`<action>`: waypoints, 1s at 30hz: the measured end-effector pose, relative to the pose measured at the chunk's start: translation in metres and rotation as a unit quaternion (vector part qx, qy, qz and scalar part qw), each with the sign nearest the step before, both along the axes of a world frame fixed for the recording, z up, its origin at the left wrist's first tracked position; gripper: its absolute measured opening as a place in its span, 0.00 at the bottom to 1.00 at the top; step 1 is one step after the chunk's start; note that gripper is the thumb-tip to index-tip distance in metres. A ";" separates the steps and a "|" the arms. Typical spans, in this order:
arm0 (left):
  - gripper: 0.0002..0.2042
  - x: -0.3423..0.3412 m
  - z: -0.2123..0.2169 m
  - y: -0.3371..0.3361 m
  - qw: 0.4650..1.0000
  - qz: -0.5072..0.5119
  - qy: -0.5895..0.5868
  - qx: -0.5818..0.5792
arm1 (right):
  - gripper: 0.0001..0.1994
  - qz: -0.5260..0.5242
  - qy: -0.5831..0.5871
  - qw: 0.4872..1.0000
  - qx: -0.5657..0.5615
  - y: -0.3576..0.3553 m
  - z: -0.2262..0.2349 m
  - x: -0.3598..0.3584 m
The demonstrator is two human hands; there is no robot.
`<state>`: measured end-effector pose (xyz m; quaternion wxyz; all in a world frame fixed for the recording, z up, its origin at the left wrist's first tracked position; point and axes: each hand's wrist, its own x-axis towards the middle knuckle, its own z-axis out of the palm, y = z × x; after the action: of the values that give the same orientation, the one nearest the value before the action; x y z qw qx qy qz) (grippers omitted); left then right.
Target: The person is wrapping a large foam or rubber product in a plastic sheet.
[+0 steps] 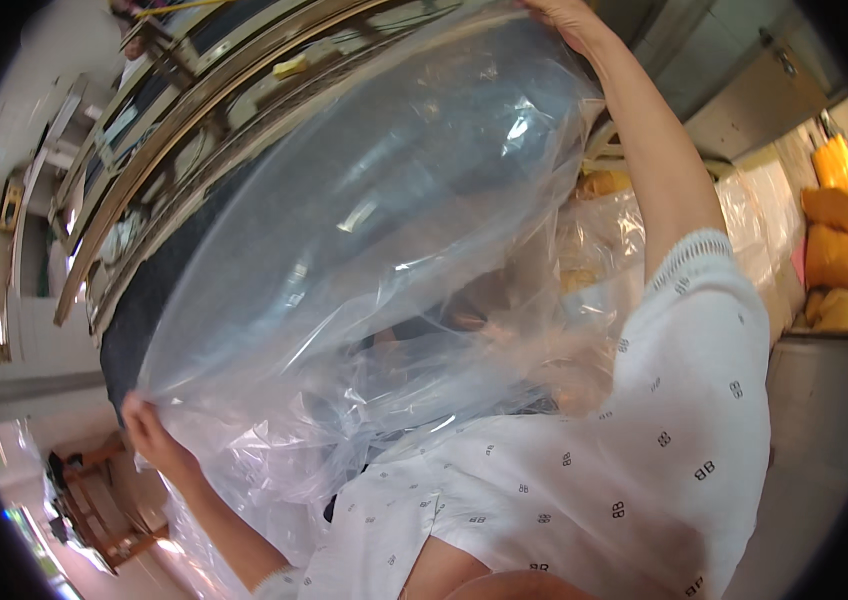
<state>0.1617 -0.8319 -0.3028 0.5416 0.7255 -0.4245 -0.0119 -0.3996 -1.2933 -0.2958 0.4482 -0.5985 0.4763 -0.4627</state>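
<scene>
A large clear plastic bag is stretched out in front of me, its middle puffed up and its near part crumpled into loose folds. My left hand, low at the left, is closed with its fingers pinching a corner of the bag's edge. My right arm reaches far out to the upper right, where my right hand grips the opposite end; its fingertips are partly cut off by the picture's top. Under the plastic, a black surface shows along the left side.
Long wooden rails of a bench-like frame run across the upper left, with a small yellow piece on them. Yellow-orange bundles are stacked at the far right. More clear plastic lies beside my right arm. A wooden stool stands lower left.
</scene>
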 end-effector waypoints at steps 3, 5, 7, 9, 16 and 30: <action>0.10 0.028 0.016 -0.054 0.962 -0.025 0.234 -0.137 | 0.03 -0.106 -0.129 0.986 -0.029 0.025 0.010 0.050; 0.10 0.078 0.000 -0.088 0.997 0.052 0.025 -0.060 | 0.05 -0.118 -0.066 0.978 -0.160 -0.002 -0.048 0.048; 0.12 0.106 -0.033 -0.115 0.989 0.045 -0.134 -0.031 | 0.09 -0.206 0.156 0.952 -0.164 -0.004 -0.071 0.065; 0.13 0.136 -0.060 -0.133 0.983 0.098 -0.157 0.018 | 0.09 -0.170 0.063 0.959 -0.217 -0.006 -0.070 0.078; 0.14 0.160 -0.060 -0.188 0.998 0.060 -0.030 -0.005 | 0.09 -0.177 0.126 0.957 -0.191 -0.037 -0.075 0.074; 0.19 0.170 -0.056 -0.196 0.984 0.120 -0.118 0.067 | 0.23 -0.308 0.239 0.896 -0.212 -0.046 -0.072 0.074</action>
<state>0.3315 -1.0279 -0.3589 0.4358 0.8018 -0.3939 0.1102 -0.3260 -1.3393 -0.3679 0.0186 -0.5949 0.6204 -0.5107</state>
